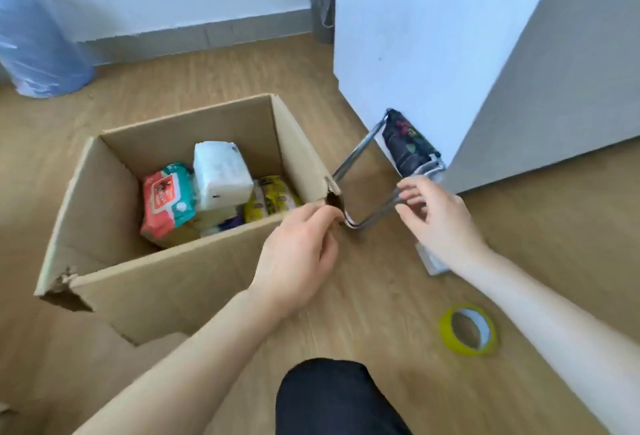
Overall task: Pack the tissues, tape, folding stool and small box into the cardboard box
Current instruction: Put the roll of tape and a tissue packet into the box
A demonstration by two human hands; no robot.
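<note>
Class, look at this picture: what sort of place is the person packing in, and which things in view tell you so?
Probably an indoor room in a home or office, mid-packing. Clues: light wood-look plank floor, a white wall with grey skirting board, a small grey waste bin lined with a clear bag, and an open brown cardboard box standing on the floor.

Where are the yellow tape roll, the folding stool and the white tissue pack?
yellow tape roll (446, 329): head view, on its left yellow rim.
folding stool (356, 149): head view, on its left metal leg.
white tissue pack (221, 175): head view, on its top face.
</note>
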